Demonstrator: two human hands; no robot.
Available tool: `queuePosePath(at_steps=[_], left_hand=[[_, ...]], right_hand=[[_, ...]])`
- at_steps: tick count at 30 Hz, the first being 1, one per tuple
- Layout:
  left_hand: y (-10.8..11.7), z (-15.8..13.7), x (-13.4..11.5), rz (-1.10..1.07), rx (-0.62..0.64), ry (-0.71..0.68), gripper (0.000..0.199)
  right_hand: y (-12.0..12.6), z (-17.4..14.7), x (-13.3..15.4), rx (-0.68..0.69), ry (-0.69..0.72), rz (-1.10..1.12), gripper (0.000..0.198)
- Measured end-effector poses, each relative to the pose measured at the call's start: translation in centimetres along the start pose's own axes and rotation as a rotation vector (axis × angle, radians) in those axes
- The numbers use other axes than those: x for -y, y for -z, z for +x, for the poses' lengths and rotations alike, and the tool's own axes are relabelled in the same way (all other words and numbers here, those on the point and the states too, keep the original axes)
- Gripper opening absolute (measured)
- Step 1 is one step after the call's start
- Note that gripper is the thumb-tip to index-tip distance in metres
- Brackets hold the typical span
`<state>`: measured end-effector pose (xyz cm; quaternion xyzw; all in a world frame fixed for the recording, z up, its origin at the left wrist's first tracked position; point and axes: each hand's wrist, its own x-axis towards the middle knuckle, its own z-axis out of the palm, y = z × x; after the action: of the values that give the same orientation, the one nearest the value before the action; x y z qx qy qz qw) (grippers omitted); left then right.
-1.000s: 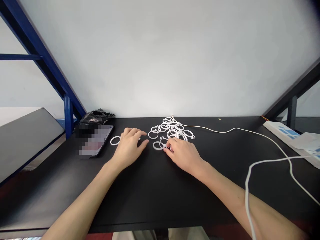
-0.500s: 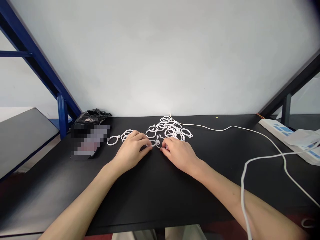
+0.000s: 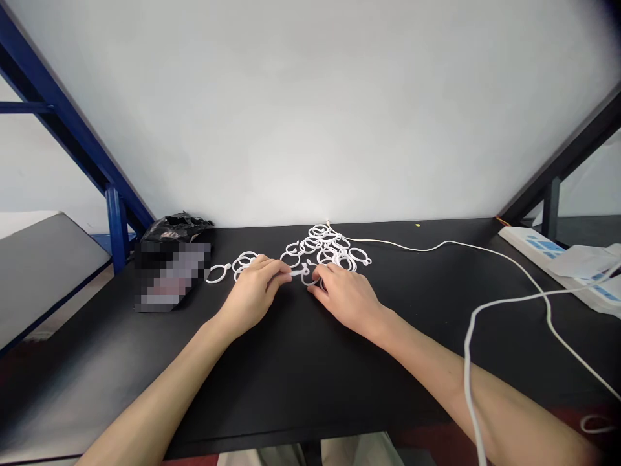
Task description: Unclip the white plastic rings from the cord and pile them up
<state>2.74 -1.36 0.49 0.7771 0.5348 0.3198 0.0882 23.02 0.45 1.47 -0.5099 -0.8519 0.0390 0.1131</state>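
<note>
My left hand [image 3: 255,285] pinches a white curtain ring [image 3: 297,273] between thumb and fingertips, the ring seen nearly edge-on. Close by on the right, the fingers of my right hand [image 3: 345,290] are closed on another white curtain ring [image 3: 305,283], partly hidden by the fingertips. The two rings meet or overlap at their small eyelets; whether they are linked I cannot tell. Behind my right hand lies a loose pile of white curtain rings [image 3: 334,249]. Several more rings [image 3: 240,260] sit beyond my left hand, with a single ring [image 3: 226,266] farther left.
At the left of the black table [image 3: 291,375] is a black plastic bag [image 3: 179,226], with a blurred-out item before it. A white cable [image 3: 468,362] crosses the right side and passes over my right forearm. A white-and-blue box [image 3: 538,244] lies far right.
The ring in my left hand has tipped from lying rather flat to nearly edge-on. My right fingers have shifted slightly, and more of their ring shows. The whole view has moved a little.
</note>
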Motion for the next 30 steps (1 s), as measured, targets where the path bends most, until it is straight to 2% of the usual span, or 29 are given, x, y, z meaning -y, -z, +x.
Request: queuePosePath(at_steps=[3,8,15,23,30], left_hand=[[0.0,-0.1,0.1,0.017,-0.004,0.0,0.018],[-0.1,0.0,0.5,0.062,0.003,-0.085,0.022],[-0.2,0.0,0.5,0.126,-0.014,-0.096,0.021],[0.2,-0.1,-0.3,-0.016,0.002,0.097,0.023],[0.6,0.1,-0.6,-0.053,0.04,0.17,0.028]], right_hand=[[0.0,-0.1,0.0,0.003,0.03,-0.001,0.02],[0.0,-0.1,0.1,0.005,0.024,-0.012,0.019],[0.0,0.0,0.3,-0.006,0.008,0.0,0.015],[0.1,0.0,0.3,-0.003,0.0,0.023,0.013],[-0.1,0.1,0.4,0.017,-0.011,0.003,0.014]])
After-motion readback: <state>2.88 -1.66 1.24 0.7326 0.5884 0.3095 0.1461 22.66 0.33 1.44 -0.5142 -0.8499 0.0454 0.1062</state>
